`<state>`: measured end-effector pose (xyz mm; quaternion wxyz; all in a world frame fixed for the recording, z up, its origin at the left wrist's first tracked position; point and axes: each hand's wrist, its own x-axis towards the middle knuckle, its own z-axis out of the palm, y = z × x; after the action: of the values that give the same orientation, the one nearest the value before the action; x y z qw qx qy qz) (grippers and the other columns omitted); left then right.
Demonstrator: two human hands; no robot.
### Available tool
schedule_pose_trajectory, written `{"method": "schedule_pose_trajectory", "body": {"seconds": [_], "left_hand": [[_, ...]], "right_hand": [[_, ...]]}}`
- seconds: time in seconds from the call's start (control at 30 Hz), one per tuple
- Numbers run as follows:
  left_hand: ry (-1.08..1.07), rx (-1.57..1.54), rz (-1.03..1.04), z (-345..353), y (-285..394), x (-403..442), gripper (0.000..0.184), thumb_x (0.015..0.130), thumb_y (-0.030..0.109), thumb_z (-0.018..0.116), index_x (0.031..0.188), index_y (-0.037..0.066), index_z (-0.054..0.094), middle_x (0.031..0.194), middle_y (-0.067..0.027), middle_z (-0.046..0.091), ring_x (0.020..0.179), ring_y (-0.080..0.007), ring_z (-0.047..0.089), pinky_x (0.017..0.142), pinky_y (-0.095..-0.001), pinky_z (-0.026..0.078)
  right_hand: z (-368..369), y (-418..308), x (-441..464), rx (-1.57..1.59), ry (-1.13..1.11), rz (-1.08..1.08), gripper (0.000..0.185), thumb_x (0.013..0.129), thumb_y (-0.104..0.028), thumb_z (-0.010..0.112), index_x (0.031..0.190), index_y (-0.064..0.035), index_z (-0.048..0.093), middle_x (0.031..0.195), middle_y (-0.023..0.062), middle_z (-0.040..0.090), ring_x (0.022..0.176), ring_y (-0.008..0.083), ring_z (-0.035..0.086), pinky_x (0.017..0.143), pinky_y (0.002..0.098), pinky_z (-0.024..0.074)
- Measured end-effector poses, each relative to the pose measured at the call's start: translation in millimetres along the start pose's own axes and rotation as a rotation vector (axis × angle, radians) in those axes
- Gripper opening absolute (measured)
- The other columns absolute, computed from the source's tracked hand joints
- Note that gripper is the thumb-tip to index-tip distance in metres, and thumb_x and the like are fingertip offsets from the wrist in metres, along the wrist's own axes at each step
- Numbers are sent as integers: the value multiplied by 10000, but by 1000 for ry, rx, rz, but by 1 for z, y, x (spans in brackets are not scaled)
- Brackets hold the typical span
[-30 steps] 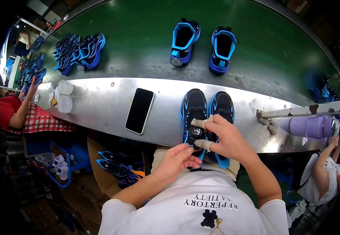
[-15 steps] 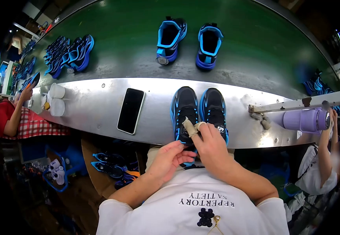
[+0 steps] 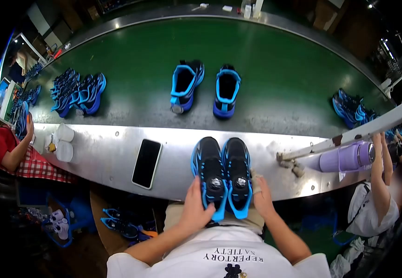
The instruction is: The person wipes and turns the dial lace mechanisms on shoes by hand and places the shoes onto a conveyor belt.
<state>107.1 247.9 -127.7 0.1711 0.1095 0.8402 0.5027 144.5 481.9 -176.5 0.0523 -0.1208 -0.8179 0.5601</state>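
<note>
A pair of black and blue sneakers stands side by side at the front edge of the metal ledge, toes pointing away from me. My left hand (image 3: pixel 197 207) grips the left sneaker (image 3: pixel 210 162) at its outer side and heel, thumb near the heel collar. Along the outer side of the right sneaker (image 3: pixel 236 162), my right hand (image 3: pixel 263 196) presses with its fingers, which wear beige finger covers; its thumb is hard to make out. A round, shiny dial sits on each sneaker's tongue. The heels overhang the edge toward my lap.
Another sneaker pair (image 3: pixel 205 90) stands on the green belt (image 3: pixel 275 69). A phone (image 3: pixel 146 163) lies left on the ledge; a purple bottle (image 3: pixel 347 156) lies right, beneath a white metal bar (image 3: pixel 349 127). White cups (image 3: pixel 65 141) stand near a co-worker's red sleeve (image 3: pixel 5 147).
Both hands were together at the sneakers' heels and tongues; now they have parted to the pair's outer sides. Both tongue dials are in plain sight. The camera view has tilted up.
</note>
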Motion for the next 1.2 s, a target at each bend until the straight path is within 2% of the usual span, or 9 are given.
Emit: {"method": "schedule_pose_trajectory", "body": {"seconds": [0.13, 0.2, 0.3, 0.43, 0.63, 0.77, 0.83, 1.03, 1.2], "left_hand": [[-63, 26, 114, 1, 43, 57, 822, 737, 187, 589, 1400, -108, 205, 1307, -327, 400, 1211, -448, 410, 1049, -444, 326], [-69, 103, 205, 4, 77, 105, 811, 754, 233, 588, 1397, -101, 226, 1271, -315, 435, 1157, -455, 454, 999, -454, 377], [-64, -53, 236, 14, 106, 194, 704, 838, 297, 595, 1365, -88, 330, 1154, -275, 568, 1066, -382, 557, 920, -407, 438], [-46, -425, 298, 16, 117, 210, 442, 882, 156, 582, 1278, -20, 500, 1126, -193, 624, 931, -222, 621, 813, -271, 465], [390, 304, 628, -79, 49, 221, 231, 766, 49, 628, 996, 55, 654, 1047, -119, 630, 1039, -302, 547, 928, -400, 415], [283, 724, 455, -127, -20, 257, 450, 744, 152, 686, 1180, 90, 591, 1196, -110, 582, 1135, -348, 490, 953, -462, 376], [82, 511, 430, -131, -46, 275, 446, 750, 122, 677, 1181, 65, 576, 1171, -148, 574, 1045, -372, 541, 907, -426, 435], [80, 568, 417, -113, -10, 254, 207, 762, 218, 683, 839, 27, 661, 836, -175, 623, 851, -374, 569, 702, -446, 451], [-100, 613, 425, -81, 41, 119, 257, 786, 256, 676, 877, 17, 654, 855, -134, 639, 824, -342, 601, 638, -435, 471]], "right_hand": [[-49, -22, 35, -334, 99, -63, 351, 966, -124, 397, 1240, 70, 499, 1258, 213, 496, 1172, 317, 491, 1013, 352, 364], [-70, -45, 83, 491, 172, 123, 492, 1036, -329, 281, 1303, 18, 506, 1205, 82, 592, 1098, 158, 550, 968, 304, 419], [-102, -70, 143, 213, 388, 174, 604, 997, -481, 330, 1239, 17, 570, 1118, 95, 640, 1057, 184, 569, 958, 286, 408], [-92, -24, 209, -166, 593, -117, 457, 983, -363, 435, 1178, 9, 615, 1095, 146, 619, 1025, 225, 562, 924, 297, 404], [-66, -48, 205, -469, 593, -372, 295, 906, -198, 572, 1151, -46, 633, 1119, 209, 523, 1071, 361, 491, 937, 405, 400], [-22, -105, 207, -402, 158, -309, 444, 867, -388, 611, 1248, -164, 565, 1025, 160, 607, 924, 329, 610, 795, 407, 497], [5, -134, 215, -667, -175, -87, 522, 861, -445, 580, 1298, -167, 517, 1020, 185, 655, 900, 355, 637, 802, 422, 504], [51, -84, 236, -668, -179, -157, 408, 778, -491, 655, 891, -99, 661, 848, 196, 664, 845, 377, 644, 745, 463, 509], [-27, -105, 134, -589, -460, -253, 359, 829, -470, 597, 889, -118, 632, 708, 159, 624, 698, 372, 612, 609, 477, 463]]}}
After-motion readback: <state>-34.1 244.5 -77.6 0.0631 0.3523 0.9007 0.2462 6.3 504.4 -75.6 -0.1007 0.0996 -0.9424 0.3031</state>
